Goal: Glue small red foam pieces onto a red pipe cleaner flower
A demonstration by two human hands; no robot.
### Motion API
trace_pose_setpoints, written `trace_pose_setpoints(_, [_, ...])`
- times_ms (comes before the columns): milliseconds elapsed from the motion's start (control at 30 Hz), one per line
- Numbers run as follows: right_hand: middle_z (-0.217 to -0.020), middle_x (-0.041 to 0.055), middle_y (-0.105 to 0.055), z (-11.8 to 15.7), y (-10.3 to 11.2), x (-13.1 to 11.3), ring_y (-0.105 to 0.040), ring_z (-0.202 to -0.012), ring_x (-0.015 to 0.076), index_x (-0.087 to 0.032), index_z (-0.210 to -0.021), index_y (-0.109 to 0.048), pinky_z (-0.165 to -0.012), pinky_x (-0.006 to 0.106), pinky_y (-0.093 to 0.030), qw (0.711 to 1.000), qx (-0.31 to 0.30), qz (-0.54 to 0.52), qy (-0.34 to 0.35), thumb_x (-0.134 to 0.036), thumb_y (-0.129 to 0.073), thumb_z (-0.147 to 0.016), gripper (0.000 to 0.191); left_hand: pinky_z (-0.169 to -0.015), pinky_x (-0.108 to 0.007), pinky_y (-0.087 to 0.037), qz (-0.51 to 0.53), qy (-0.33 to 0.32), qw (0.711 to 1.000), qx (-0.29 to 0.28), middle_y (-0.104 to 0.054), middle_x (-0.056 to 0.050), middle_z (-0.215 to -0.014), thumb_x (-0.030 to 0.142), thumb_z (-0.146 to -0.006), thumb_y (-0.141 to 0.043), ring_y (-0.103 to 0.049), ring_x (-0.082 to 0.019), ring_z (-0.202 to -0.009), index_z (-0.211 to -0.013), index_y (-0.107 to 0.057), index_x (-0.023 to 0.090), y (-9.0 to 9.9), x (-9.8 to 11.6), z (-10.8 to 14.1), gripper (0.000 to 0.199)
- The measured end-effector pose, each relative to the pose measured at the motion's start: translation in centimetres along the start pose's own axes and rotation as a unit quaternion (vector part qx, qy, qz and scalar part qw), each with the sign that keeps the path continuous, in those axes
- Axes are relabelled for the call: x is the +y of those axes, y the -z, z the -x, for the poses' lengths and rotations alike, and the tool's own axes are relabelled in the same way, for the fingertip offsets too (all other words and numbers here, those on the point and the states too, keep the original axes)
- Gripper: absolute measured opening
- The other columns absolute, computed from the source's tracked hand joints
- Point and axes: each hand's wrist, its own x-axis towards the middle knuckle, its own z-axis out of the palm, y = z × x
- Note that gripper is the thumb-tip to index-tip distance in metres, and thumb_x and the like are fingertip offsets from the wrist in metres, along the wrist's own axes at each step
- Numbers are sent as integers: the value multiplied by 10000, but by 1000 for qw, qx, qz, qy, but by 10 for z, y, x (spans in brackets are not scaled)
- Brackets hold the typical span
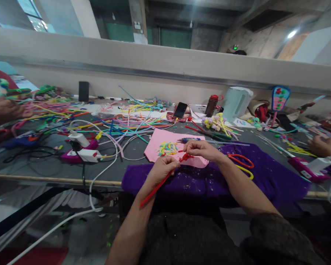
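Between my hands is a red pipe cleaner point(157, 188), its long end running down along my left forearm. My left hand point(163, 168) pinches it near a bent, twisted part. On the other side, my right hand point(200, 149) closes its fingertips on that same red twist. Both hands are over the front of a pink sheet point(157, 141). A small heap of short yellow, green and pink pieces point(168, 148) lies on the sheet. Behind my right hand is a blue pen-like tool point(188, 140). The purple cloth point(165, 184) spreads under the sheet and over the table edge.
Red-handled scissors point(241, 160) lie on the cloth at right. Loose pipe cleaners point(138, 123) cover the table behind. Power strips point(79, 151) and white cables are at left. A phone point(180, 109), a bottle point(211, 106) and a kettle point(238, 103) stand farther back. Other people's hands show at both sides.
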Motion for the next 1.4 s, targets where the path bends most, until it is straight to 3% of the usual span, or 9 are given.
trace_pose_setpoints(200, [-915, 47, -545, -1, 2, 2, -511, -862, 155, -151, -677, -556, -782, 304, -401, 999, -17, 45, 24, -305, -568, -782, 187, -416, -197, -225, -18, -24, 1000, -5, -454, 51, -400, 296, -666, -564, -341, -54, -372, -561, -530, 152, 0, -3, -2, 182])
trace_pose_setpoints(633, [-932, 47, -548, 0, 1, -1, -517, -892, 162, -158, -681, -586, -814, 325, -397, 993, -33, 106, 45, -246, -568, -782, 135, -422, -200, -224, -21, -14, 1000, -6, -436, 54, -394, 297, -657, -570, -320, -52, -371, -557, -534, 149, -1, -2, -1, 182])
trace_pose_setpoints(1133, [-870, 27, -540, 0, 2, -2, -503, -807, 138, -157, -644, -558, -746, 283, -405, 988, -81, 132, 0, -231, -539, -789, 164, -436, -198, -250, -43, -25, 999, -15, -454, 41, -428, 275, -651, -565, -362, -62, -409, -552, -555, 141, -4, 2, 2, 167])
trace_pose_setpoints(1400, [-831, 27, -569, -1, 3, 5, -527, -806, 149, -163, -670, -625, -749, 300, -423, 990, -51, 132, 13, -234, -588, -755, 117, -433, -196, -249, -42, -26, 999, -5, -451, 42, -421, 268, -658, -575, -363, -59, -403, -545, -553, 138, -6, 3, 3, 174])
